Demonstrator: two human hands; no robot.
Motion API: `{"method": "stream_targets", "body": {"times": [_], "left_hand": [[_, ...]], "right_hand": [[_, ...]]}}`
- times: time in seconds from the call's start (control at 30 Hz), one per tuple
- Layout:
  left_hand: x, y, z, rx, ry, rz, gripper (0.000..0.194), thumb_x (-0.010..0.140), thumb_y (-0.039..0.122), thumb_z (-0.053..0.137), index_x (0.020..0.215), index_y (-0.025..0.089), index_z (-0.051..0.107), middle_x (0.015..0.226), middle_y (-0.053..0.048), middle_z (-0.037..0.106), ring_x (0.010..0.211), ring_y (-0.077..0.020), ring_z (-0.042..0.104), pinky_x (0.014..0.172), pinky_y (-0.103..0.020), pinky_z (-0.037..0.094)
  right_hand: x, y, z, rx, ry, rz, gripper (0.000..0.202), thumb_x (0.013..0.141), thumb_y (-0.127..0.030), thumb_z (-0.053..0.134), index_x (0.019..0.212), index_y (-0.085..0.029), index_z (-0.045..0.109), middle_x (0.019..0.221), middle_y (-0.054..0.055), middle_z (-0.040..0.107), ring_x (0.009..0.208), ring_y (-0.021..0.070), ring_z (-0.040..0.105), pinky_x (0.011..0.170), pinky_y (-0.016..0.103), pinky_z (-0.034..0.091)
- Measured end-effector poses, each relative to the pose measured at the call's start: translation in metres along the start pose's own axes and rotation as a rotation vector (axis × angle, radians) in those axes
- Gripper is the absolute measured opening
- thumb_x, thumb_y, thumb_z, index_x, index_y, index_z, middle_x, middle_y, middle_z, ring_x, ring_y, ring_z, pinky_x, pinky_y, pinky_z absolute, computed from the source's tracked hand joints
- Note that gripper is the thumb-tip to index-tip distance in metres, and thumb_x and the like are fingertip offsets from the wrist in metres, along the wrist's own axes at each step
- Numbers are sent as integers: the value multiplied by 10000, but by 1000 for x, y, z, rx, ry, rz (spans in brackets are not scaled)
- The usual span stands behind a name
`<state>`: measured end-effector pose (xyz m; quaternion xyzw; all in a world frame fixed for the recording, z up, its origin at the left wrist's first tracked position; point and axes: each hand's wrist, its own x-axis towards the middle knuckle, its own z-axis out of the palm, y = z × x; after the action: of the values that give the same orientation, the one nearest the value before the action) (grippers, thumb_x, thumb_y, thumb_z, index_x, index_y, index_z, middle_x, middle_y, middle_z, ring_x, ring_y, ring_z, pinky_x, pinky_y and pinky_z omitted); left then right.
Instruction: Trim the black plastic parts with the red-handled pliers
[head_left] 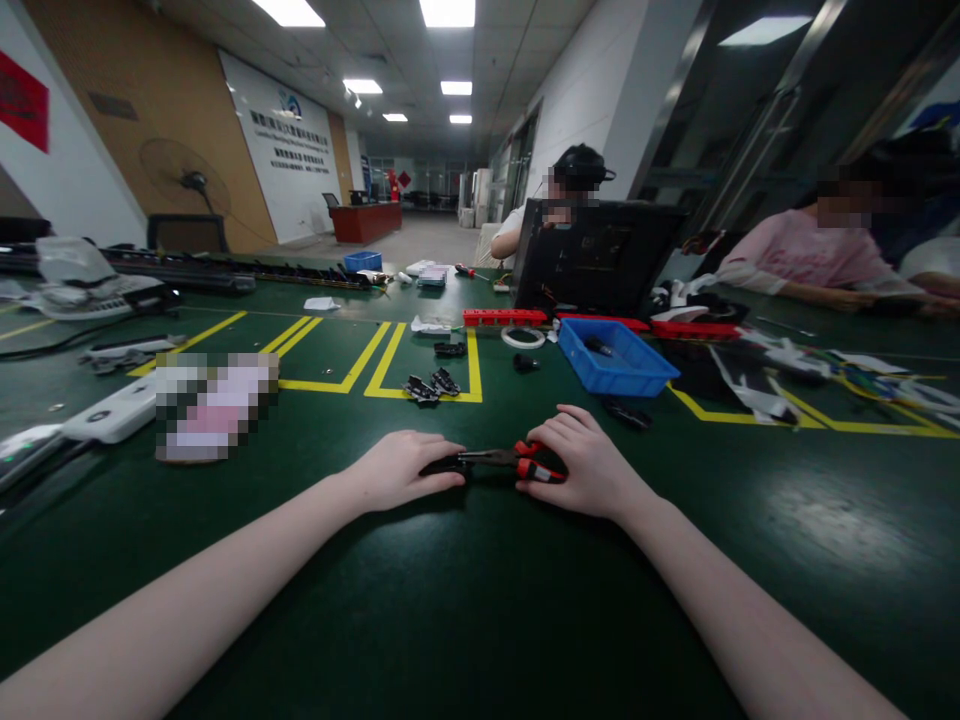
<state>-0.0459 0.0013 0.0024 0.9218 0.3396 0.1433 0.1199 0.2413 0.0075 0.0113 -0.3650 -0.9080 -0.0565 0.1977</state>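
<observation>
My right hand [581, 460] is closed round the red and black handles of a pair of needle-nose pliers [541, 470]. The jaws of the pliers point left and meet a small black part [444, 465]. That part is pinched between the thumb and fingers of my left hand [409, 468]; its exact kind is partly hidden by the fingers. Both hands rest low over the green table [480, 600]. Beyond them lie several small black pieces [431, 386] inside a yellow-taped outline, with another black piece [525, 362] to their right.
A blue tray [619, 375] stands ahead on the right, with a black piece [628, 414] by its front edge. Behind it rises a large black panel [596, 255]. A white power strip [112, 410] lies at left. Two people sit across the table and at the far right.
</observation>
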Motion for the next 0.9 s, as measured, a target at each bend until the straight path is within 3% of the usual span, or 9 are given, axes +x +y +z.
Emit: {"method": "stream_targets", "body": {"times": [0.47, 0.6, 0.9], "left_hand": [[-1, -2, 0, -37, 11, -5, 392, 986, 436, 443, 1283, 199, 538, 1025, -54, 663, 906, -214, 644, 755, -317, 474], [-1, -3, 1, -38, 13, -21, 408, 978, 452, 452, 1286, 197, 535, 1068, -59, 659, 932, -217, 640, 775, -321, 480], [-1, -1, -1, -53, 1, -28, 411, 987, 449, 426, 1288, 193, 538, 1092, -70, 660, 951, -219, 638, 797, -322, 478]], "right_hand": [[-1, -7, 0, -25, -5, 35, 310, 772, -393, 644, 974, -161, 605, 938, 95, 649, 814, 221, 595, 750, 355, 444], [-1, -6, 1, -21, 0, 32, 310, 752, -285, 640, 1034, -165, 595, 972, 86, 629, 847, 218, 582, 749, 338, 462], [1, -6, 3, -122, 22, -36, 326, 765, -222, 621, 1082, -154, 587, 1091, 107, 631, 890, 239, 557, 743, 366, 432]]}}
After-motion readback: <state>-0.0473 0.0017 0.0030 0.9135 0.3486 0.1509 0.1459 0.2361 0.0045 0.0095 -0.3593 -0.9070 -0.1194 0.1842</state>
